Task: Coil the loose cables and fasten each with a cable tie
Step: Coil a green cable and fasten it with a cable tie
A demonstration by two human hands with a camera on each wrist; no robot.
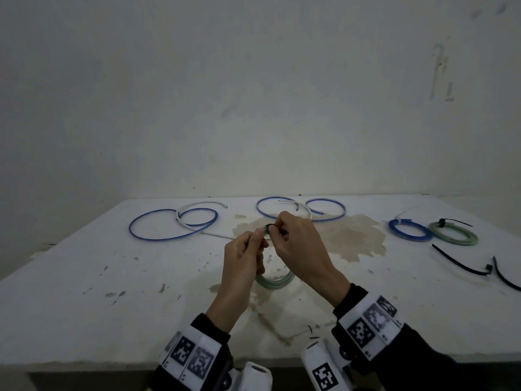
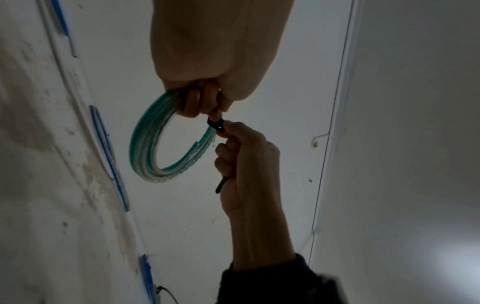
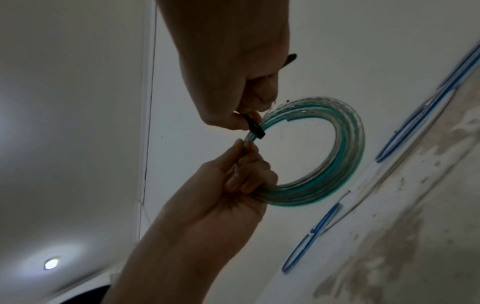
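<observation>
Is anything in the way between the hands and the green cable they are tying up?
No. The left hand already grips the green coil, and the right hand pinches the black cable tie wrapped round it. Nothing visible sits between them.

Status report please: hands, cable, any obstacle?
Left hand grips green coil. Right hand pinches black cable tie around it. Nothing in the way.

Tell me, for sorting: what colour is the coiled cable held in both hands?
Green and translucent, clearest in the right wrist view: coiled cable.
</observation>
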